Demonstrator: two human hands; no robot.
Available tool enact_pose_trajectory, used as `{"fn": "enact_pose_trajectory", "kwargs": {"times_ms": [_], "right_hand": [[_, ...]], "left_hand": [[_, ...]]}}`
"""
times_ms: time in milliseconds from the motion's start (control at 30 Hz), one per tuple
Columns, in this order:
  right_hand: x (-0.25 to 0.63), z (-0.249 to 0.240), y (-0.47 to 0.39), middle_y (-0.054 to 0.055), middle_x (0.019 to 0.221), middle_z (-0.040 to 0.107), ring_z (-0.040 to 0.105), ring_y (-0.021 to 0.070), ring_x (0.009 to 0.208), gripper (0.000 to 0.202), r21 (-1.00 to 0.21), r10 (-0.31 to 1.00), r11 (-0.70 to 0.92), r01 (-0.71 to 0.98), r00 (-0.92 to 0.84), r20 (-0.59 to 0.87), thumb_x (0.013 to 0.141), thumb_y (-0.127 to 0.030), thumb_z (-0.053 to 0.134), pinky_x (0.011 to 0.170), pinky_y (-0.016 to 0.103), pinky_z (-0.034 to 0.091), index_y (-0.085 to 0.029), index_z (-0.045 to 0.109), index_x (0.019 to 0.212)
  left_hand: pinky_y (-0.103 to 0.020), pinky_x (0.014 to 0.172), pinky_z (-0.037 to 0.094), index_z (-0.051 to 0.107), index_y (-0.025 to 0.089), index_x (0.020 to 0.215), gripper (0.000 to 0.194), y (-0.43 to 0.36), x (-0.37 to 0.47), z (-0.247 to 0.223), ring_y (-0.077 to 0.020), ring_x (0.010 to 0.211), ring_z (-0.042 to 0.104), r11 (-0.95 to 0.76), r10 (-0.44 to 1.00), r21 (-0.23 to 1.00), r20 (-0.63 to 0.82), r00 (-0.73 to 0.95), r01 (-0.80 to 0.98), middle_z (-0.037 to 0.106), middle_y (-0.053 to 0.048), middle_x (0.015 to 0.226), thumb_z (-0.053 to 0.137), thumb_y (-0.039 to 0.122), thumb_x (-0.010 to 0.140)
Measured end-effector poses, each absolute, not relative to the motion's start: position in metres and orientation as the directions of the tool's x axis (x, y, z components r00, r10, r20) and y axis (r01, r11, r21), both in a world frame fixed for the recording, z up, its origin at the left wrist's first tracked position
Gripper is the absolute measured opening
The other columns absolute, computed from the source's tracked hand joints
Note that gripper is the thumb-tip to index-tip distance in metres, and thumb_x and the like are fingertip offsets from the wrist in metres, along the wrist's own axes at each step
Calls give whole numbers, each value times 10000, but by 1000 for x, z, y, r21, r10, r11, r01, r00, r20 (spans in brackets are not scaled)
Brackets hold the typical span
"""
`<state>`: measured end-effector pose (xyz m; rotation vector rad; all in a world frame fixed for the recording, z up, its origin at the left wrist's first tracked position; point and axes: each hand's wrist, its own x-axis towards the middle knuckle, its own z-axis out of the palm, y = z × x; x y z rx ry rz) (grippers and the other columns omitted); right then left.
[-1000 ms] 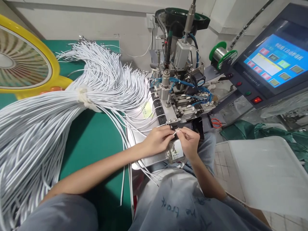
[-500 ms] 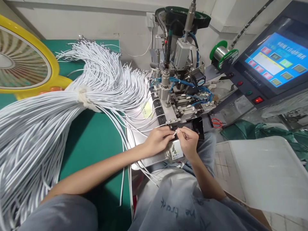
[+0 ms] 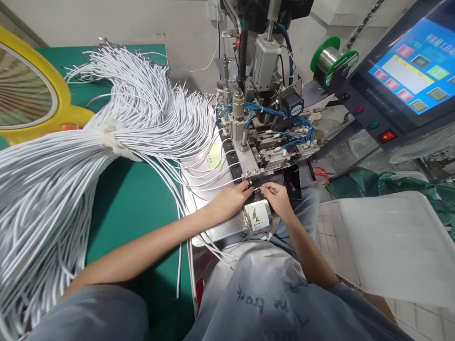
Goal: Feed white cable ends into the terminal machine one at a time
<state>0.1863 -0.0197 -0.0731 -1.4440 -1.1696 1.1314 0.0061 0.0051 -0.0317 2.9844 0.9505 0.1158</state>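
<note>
One thin white cable (image 3: 257,189) is pinched at the fingertips of both the left hand (image 3: 231,199) and right hand (image 3: 279,198), just before the metal machine (image 3: 250,163)

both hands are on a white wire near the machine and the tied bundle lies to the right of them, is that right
One thing is off: the tied bundle lies to the left of the hands, as the head view shows. The left hand and right hand are indeed on a white wire near the machine.
</note>
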Motion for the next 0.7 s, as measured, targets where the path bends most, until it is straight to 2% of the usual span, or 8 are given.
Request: {"fn": "enact_pose_trajectory", "kwargs": {"times_ms": [267,467,700], "right_hand": [[187,-72,-17,-2,586,580,520,132,562,193,-981,989,-137,139,81,-126,667,-361,582,580,274,441,-170,586,640],[188,-67,-17,11,600,590,533,144,582,191,-974,991,-132,184,61,-122,669,-362,573,592,281,441,-173,584,639],[187,-69,-14,-12,552,528,472,127,541,231,-967,990,-144,212,35,-139,672,-415,557,531,257,395,-187,551,631]], "left_hand": [[-241,583,481,492,122,1226,389,7,4,-31,-141,677,579,-848,530,72,93,843,525,545,-59,896,432,49,848],[-235,573,475,508,135,1194,369,8,5,-31,-149,715,584,-857,516,40,95,851,514,529,-61,897,447,45,841],[-226,571,466,508,146,1180,332,8,6,-29,-151,754,582,-854,520,16,80,851,520,515,-60,903,458,66,862]]}}
